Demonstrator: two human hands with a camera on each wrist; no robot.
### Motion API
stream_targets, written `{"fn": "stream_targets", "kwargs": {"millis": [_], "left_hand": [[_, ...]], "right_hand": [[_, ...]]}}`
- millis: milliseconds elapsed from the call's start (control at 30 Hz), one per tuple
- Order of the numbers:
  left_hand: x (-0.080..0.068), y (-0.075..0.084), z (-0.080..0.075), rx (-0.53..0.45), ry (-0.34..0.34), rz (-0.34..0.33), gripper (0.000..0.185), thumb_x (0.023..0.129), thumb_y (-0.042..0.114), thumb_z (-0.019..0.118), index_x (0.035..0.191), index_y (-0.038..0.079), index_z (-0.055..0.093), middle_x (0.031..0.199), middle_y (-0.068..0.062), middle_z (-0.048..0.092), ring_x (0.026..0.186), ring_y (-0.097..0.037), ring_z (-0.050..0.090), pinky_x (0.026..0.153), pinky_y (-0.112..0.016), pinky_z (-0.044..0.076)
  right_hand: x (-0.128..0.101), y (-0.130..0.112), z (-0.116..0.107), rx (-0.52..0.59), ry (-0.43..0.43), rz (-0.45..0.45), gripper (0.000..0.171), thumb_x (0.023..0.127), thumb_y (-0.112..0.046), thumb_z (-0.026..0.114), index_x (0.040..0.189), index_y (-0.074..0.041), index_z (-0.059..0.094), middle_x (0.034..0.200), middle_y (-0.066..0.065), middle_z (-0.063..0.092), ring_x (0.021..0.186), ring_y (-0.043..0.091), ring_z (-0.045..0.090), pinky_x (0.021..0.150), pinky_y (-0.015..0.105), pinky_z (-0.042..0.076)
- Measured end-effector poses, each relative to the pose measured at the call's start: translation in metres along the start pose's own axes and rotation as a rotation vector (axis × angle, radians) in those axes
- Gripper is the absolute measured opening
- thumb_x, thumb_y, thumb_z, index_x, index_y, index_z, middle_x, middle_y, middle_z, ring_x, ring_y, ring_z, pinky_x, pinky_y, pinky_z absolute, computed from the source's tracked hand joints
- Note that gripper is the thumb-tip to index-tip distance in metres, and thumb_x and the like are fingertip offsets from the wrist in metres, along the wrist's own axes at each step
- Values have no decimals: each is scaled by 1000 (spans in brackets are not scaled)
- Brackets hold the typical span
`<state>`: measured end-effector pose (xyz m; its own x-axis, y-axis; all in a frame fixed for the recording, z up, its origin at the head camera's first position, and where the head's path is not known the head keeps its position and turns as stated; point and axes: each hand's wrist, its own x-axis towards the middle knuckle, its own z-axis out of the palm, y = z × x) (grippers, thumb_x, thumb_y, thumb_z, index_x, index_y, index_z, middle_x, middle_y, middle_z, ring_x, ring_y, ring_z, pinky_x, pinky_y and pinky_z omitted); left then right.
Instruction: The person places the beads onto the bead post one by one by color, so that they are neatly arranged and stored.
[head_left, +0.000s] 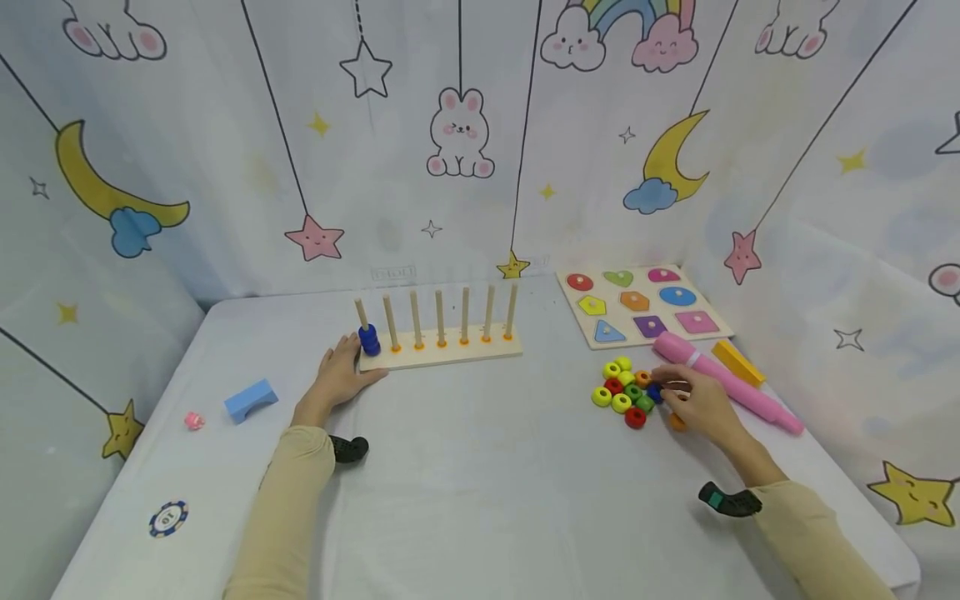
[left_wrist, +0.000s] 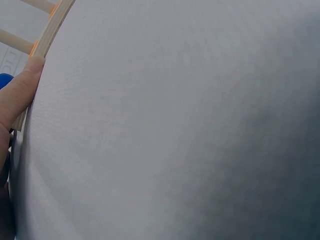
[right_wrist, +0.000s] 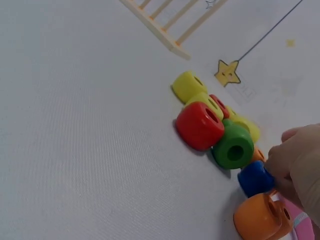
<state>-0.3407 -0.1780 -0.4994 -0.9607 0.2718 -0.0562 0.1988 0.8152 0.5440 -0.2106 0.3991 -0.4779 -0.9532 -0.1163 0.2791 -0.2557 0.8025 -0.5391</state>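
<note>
A wooden peg board (head_left: 450,353) with a row of upright pegs stands at the back of the table. Blue beads (head_left: 368,340) are stacked on its leftmost peg; the other pegs carry none. My left hand (head_left: 339,377) holds the board's left end, the thumb (left_wrist: 22,92) along the front edge. At the right, my right hand (head_left: 701,403) pinches a loose blue bead (right_wrist: 254,181) at the side of a bead pile. Yellow, red, green and orange beads make up that pile, with a red bead (right_wrist: 199,126) and a green bead (right_wrist: 232,145) close by.
Behind the pile lies a shape puzzle board (head_left: 633,325). A pink bottle-shaped toy (head_left: 738,390) and a yellow block (head_left: 738,363) are beyond my right hand. At the left are a blue arch block (head_left: 251,401), a small pink toy (head_left: 194,421) and a poker chip (head_left: 168,518).
</note>
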Motion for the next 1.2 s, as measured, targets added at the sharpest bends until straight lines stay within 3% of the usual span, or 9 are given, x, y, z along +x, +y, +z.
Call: {"fn": "stream_targets", "kwargs": {"millis": [200,333,500,700,933,1067,1200], "left_hand": [[-3,3,-1,-13,11,3,90,89,43,63,146,-10,18,152,-28,12,141,-39,1,113,-51,-4],[-4,5,-2,-10,11,0,90,88,43,63,146,-10,18,153,-27,12,142,-38,1,113,-50,-3],[-4,6,-1,-2,8,-1,91,88,45,63,146,-9,17,153,-26,12,142,-38,2,114,-50,-3],[-5,6,-3,-1,20,-6,90,88,44,63,146,-8,18,153,-25,12,142,-37,2,114,-50,-3],[-6,5,-1,5,8,-20,91,88,46,63,147,-8,17,153,-25,11,142,-37,1,114,-49,-4],[-7,4,-1,2,16,-23,91,88,46,63,147,-7,18,153,-25,12,142,-37,1,114,-50,-4],[-8,3,-1,-7,20,-21,92,87,46,63,147,-8,18,153,-26,12,142,-37,2,114,-50,-4]], "right_hand": [[2,2,0,-24,-46,-22,31,83,3,67,114,-2,63,107,12,66,93,30,64,78,35,55],[3,2,1,-60,-24,-25,33,82,3,69,114,0,62,105,14,66,91,30,64,77,43,55],[1,2,2,-132,16,-51,33,78,0,74,109,2,63,99,14,67,82,26,62,70,37,57],[1,1,0,-166,-8,-37,29,79,-7,75,106,0,65,97,12,67,80,24,61,68,26,54],[9,-10,-8,-38,31,47,35,89,-24,68,115,-2,61,103,11,64,89,26,58,64,20,52],[25,-21,2,15,55,41,44,90,-36,64,121,-6,58,107,8,63,94,25,60,73,24,55],[48,-45,15,109,28,-4,40,91,-30,65,122,-5,57,111,9,62,101,29,62,84,35,53]]}}
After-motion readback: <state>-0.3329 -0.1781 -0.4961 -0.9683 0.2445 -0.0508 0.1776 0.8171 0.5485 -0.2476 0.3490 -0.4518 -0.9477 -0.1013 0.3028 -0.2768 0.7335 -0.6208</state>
